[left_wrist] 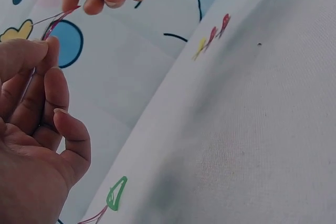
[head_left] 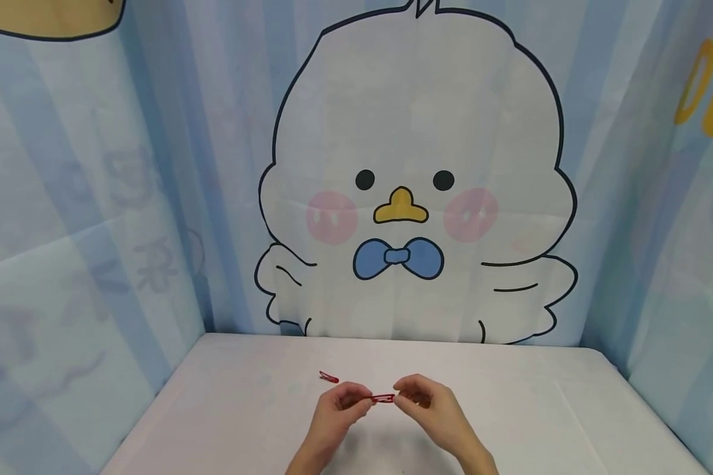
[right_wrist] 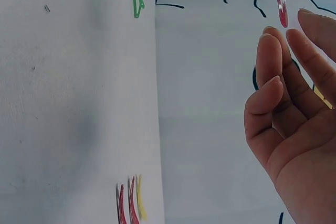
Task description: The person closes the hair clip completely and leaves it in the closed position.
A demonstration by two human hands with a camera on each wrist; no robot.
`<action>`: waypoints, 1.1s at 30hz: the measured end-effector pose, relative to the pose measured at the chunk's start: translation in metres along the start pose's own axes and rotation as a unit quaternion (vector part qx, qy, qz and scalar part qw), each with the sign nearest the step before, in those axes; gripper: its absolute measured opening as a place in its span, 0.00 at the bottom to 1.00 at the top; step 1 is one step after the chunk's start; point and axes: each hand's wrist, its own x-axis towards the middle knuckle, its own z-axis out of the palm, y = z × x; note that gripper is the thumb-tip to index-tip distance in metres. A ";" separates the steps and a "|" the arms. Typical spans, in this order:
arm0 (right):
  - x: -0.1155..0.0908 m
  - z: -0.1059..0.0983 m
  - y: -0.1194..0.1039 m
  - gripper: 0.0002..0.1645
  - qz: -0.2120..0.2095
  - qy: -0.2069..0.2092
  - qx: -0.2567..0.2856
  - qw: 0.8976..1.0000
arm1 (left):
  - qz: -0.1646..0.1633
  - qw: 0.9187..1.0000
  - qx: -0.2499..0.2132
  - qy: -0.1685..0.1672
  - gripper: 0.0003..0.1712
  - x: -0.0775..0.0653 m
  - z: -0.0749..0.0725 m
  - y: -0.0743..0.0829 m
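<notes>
A red snap hair clip (head_left: 383,398) is pinched at one end between the thumb and fingertip of my left hand (head_left: 339,410). It is sprung apart, its two parts spread in the left wrist view. My right hand (head_left: 438,410) is at the clip's other end. In the right wrist view its thumb and index finger stand apart beside the clip tip (right_wrist: 284,20), other fingers loosely bent; whether a fingertip touches it I cannot tell. A second red clip (head_left: 329,377) lies on the table behind my left hand.
Beside that red clip lies a green hair clip (left_wrist: 116,194). Farther along the white table (head_left: 546,409) two red clips (right_wrist: 133,203) and a yellow clip (right_wrist: 140,199) lie side by side. A cartoon-printed curtain (head_left: 416,119) hangs behind the table.
</notes>
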 end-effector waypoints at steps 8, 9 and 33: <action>-0.001 0.005 0.002 0.09 0.007 -0.020 0.024 1.000 | 0.006 1.000 -0.009 -0.011 0.14 0.001 0.000 -0.005; -0.001 0.005 0.002 0.08 0.010 -0.021 0.023 0.999 | 0.007 1.000 -0.008 -0.013 0.14 0.001 0.000 -0.005; -0.004 0.005 0.001 0.05 -0.005 0.004 0.010 1.000 | 0.040 0.997 0.054 -0.035 0.14 0.000 0.004 -0.001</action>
